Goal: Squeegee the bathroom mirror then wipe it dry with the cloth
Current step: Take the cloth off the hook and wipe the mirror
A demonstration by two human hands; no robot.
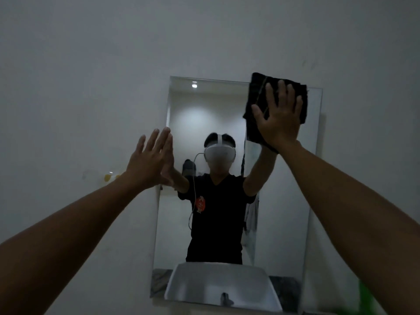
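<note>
Step in hand: the drying pass, by my reading. No squeegee is in view, and the cloth is already on the glass.
Cloth: a dark, folded, thick-piled cloth (261,103) lies flat against the upper right corner of the frameless rectangular wall mirror (204,123), its top edge just over the mirror's top rim.
Right hand: the right hand (278,118) presses the cloth to the glass with straight, spread fingers – palm flat, no pinch.
Left hand: the left hand (152,161) is flat with straight fingers close together, touching the mirror's left edge and seeming to steady it; it holds nothing.
Next move: probably sweep the cloth from under the right hand across towards the left hand, then work down in overlapping bands, keeping even pressure so no streaks stay.
Hard to make out: the room is dim, so wet patches or streaks cannot be told. The pale basin (218,285) shows only as a reflection below both hands, and a green blur at the lower right is cut off.
</note>
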